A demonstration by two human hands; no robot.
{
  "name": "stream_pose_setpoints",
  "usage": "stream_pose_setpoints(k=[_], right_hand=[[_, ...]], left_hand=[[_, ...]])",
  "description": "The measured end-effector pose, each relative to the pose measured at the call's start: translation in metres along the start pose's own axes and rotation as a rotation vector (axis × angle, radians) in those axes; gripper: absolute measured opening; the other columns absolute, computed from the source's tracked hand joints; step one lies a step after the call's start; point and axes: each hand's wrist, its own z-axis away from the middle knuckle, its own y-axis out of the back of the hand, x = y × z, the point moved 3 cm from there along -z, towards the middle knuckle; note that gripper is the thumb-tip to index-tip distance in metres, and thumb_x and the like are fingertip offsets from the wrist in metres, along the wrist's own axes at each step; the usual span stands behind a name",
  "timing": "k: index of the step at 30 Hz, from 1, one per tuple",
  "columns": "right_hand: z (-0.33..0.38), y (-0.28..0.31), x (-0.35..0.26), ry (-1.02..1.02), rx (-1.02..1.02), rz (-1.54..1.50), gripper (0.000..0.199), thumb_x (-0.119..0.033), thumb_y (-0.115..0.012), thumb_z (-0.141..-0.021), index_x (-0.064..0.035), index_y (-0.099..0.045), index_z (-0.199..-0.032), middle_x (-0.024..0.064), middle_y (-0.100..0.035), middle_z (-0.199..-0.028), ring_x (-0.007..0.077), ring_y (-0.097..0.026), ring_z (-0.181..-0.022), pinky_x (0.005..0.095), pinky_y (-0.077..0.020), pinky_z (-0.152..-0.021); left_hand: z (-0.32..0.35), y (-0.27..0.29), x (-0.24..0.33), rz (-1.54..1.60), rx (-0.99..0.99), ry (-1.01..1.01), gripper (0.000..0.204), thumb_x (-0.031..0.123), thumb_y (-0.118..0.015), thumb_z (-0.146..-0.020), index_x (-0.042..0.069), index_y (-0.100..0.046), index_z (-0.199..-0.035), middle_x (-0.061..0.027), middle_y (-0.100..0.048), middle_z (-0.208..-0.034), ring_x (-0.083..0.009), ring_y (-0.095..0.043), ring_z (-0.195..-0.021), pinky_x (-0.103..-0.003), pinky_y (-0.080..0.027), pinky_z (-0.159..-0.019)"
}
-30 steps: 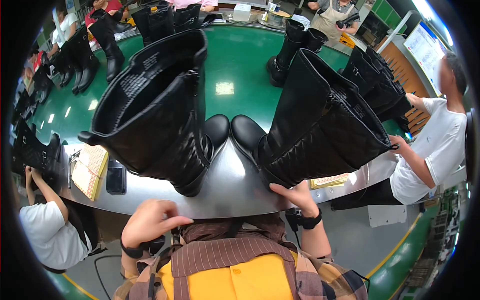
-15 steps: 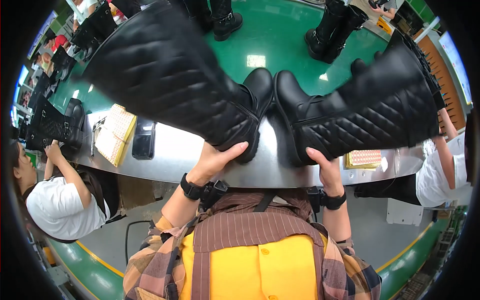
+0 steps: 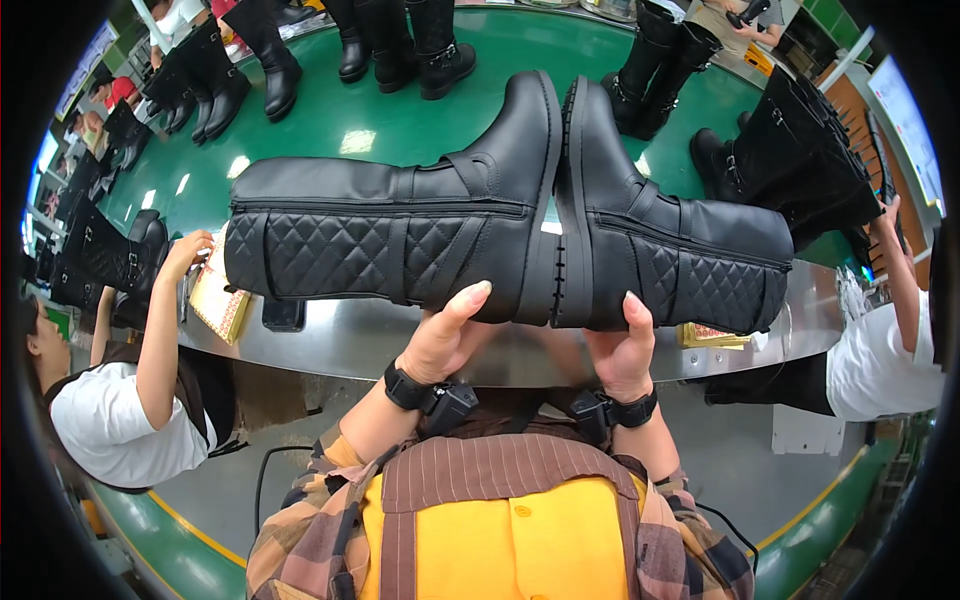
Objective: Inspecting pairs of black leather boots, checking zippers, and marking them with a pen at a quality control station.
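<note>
The left hand (image 3: 445,345) and the right hand (image 3: 622,352) hold 2 tall black boots sole to sole, above the near edge of the steel tabletop (image 3: 350,335). The left boot (image 3: 400,240) lies on its side with its shaft pointing left; the right boot (image 3: 680,255) mirrors it, shaft to the right. Each grip is curled under its boot's heel and ankle, thumb up against the leather, so both are closed on the boots. Pressed together this way, the soles and heels line up side by side, which suggests a check that the pair matches. Beyond them, other black boots (image 3: 400,40) stand upright on the green belt (image 3: 330,130). A person in a white shirt (image 3: 110,425) works at the left.
</note>
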Motion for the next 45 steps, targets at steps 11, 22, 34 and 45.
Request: stream_pose_setpoints(k=[11,22,34,45], right_hand=[[0.002,0.013,0.000,-0.032,-0.126,-0.002,0.041,-0.024,-0.060,-0.089,0.0046,-0.065,-0.117,0.0138,-0.067,-0.122,0.0250,-0.061,-0.116,0.0379,-0.0421,-0.106],[-0.011,0.000,-0.005,0.251,-0.027,0.845,0.041,0.003,-0.070,-0.080,0.0010,-0.064,-0.121,0.0057,-0.066,-0.114,0.0176,-0.061,-0.104,0.0321,-0.0473,-0.096],[-0.102,-0.013,-0.003,-0.021,-0.094,0.277,0.060,-0.037,-0.053,-0.102,-0.0059,-0.033,-0.150,0.0086,-0.047,-0.145,0.0195,-0.051,-0.126,0.0358,-0.0456,-0.103],[-0.117,0.024,-0.017,-0.104,-0.116,-0.045,0.048,-0.041,-0.049,-0.103,-0.0015,-0.057,-0.129,0.0135,-0.062,-0.127,0.0259,-0.061,-0.113,0.0403,-0.0483,-0.102]], left_hand=[[0.004,0.031,-0.009,-0.080,-0.034,0.073,0.043,0.022,-0.056,-0.094,-0.003,-0.057,-0.129,-0.0137,-0.062,-0.130,-0.0256,-0.056,-0.122,-0.041,-0.039,-0.109],[-0.010,0.014,-0.005,-0.622,0.204,-0.141,0.032,0.011,-0.068,-0.090,-0.001,-0.065,-0.119,-0.0047,-0.067,-0.113,-0.0138,-0.062,-0.101,-0.030,-0.050,-0.090],[-0.016,0.019,-0.016,-0.772,0.280,-0.413,0.050,0.027,-0.063,-0.095,0.002,-0.047,-0.136,-0.0084,-0.055,-0.130,-0.0193,-0.058,-0.111,-0.035,-0.047,-0.094],[-0.120,0.062,0.009,0.084,0.018,0.074,0.055,0.048,-0.043,-0.104,0.008,-0.050,-0.140,-0.0045,-0.060,-0.133,-0.0159,-0.059,-0.116,-0.033,-0.047,-0.102]])
